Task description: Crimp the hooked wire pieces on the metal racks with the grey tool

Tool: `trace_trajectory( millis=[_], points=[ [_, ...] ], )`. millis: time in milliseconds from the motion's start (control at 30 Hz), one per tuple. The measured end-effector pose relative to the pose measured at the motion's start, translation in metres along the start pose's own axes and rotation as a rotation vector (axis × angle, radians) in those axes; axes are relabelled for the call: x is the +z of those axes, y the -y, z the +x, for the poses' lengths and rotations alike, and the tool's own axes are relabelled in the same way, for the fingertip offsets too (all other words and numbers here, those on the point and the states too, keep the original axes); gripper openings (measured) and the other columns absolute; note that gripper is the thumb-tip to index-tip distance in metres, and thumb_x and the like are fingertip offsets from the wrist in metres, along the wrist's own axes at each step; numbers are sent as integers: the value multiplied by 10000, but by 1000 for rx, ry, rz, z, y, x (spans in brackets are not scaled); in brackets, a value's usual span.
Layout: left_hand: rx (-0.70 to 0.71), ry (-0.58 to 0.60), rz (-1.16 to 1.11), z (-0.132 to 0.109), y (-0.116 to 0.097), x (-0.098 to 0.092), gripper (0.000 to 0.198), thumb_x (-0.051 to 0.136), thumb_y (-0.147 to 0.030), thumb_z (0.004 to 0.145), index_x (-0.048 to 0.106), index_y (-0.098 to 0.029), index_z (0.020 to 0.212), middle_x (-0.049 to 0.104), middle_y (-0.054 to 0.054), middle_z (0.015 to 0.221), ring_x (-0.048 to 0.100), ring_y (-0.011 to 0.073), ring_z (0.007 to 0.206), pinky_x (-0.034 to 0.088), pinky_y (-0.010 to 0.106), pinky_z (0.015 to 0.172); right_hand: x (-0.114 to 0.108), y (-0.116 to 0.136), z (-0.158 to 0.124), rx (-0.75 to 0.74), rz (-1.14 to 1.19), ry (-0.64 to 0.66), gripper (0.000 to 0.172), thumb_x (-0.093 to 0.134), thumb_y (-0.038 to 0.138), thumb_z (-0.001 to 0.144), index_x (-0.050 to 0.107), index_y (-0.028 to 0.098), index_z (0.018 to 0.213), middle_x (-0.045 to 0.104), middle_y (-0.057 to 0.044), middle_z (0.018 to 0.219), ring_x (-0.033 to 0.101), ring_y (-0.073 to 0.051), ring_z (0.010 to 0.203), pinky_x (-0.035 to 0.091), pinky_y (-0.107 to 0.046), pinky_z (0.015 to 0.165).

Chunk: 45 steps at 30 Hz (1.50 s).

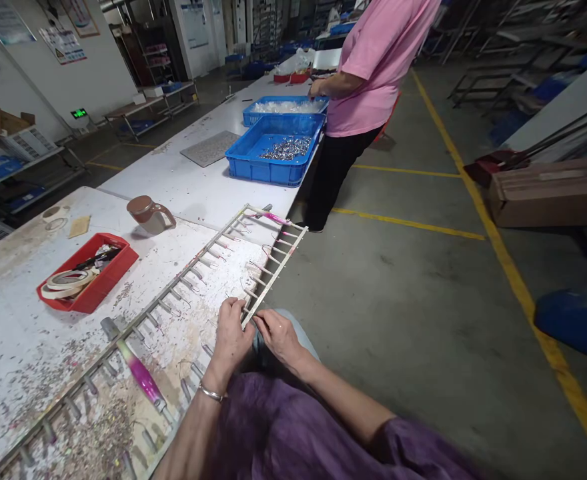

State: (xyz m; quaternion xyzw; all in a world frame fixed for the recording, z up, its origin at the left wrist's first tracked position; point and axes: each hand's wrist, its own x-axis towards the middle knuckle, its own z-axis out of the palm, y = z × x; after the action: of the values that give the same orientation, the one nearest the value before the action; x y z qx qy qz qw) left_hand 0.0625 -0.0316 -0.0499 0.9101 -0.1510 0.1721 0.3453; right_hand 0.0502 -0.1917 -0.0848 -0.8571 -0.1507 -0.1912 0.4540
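A long pale metal rack [168, 285] with rows of short pegs and thin wire hooks lies diagonally over the table edge. My left hand [230, 339] is closed at the rack's near rail, its fingers curled over it beside a peg. Just to the right, my right hand [282, 339] pinches at the outer side of the same rail. Whatever sits between its fingertips is too small to make out. A glossy magenta cross piece [143, 377] spans the rack left of my left hand, and a second pink piece [276, 219] spans the far end.
On the white table [193, 190] stand a red bin [91, 303] with tape rolls, a brown lidded mug [148, 215], a grey board [211, 148] and a blue crate [266, 170] of small shiny parts. A person in a pink shirt [373, 87] stands beyond, near another blue crate [253, 119].
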Motion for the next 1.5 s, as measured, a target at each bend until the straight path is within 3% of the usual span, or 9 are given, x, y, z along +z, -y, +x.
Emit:
trace_trajectory(
  millis=[200,667,1067,1300,1500],
  points=[
    [-3,-13,-19,1,-1,-1,478,606,-68,781,633,-207,1237,606,126,1217,629,297,1189,591,496,1046,3,4,-1,86,73,-53,214,565,281,1030,716,193,907,765,-39,796,685,-170,675,552,-268,675],
    [-10,8,-11,1,-2,-2,492,604,-51,782,621,-190,1253,595,129,1236,617,290,1211,571,483,1076,7,2,-4,3,41,-113,234,526,261,1056,718,213,933,754,-39,807,711,-175,712,576,-277,712],
    [-18,8,-4,0,-2,-1,500,603,-57,776,616,-204,1254,593,119,1232,626,296,1206,578,505,1067,2,-2,-3,-41,-63,-21,237,512,206,1059,728,195,962,764,-69,838,707,-186,727,530,-266,710],
    [-4,4,-15,0,-2,-2,488,599,-65,782,613,-214,1247,605,116,1221,630,276,1185,589,482,1047,8,-5,-3,-27,-85,38,292,474,207,1088,656,205,860,687,-34,759,646,-160,689,450,-251,684],
    [-21,-6,-26,1,-3,-2,480,614,-79,766,644,-194,1231,617,134,1230,640,296,1184,589,495,1045,10,-5,-2,18,-43,100,318,400,186,1087,585,225,831,666,-21,750,624,-166,678,456,-265,678]
  ],
)
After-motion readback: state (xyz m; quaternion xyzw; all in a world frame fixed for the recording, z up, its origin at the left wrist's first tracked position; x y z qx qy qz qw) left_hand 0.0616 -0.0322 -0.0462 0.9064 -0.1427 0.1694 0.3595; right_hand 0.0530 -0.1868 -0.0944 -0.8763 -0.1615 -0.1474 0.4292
